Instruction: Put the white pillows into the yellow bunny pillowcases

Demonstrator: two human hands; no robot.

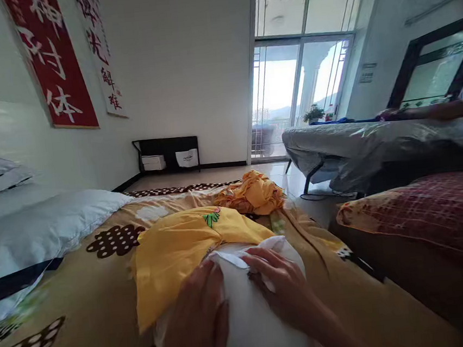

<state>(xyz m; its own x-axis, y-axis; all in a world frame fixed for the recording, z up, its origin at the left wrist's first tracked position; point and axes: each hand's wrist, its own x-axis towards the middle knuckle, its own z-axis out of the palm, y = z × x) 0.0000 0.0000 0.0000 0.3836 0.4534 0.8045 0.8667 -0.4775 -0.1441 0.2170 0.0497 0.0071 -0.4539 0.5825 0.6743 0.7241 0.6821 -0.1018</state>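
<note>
As both grips (195, 308) (280, 280) touch white fabric (251, 319), yellow cloth (171, 250) just beyond

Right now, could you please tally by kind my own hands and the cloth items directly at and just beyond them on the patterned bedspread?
Bare hands: 2 (left hand, right hand)
Yellow printed cloth: 1
White fabric piece: 1
Crumpled orange cloth bundle: 1
Total: 5
</note>
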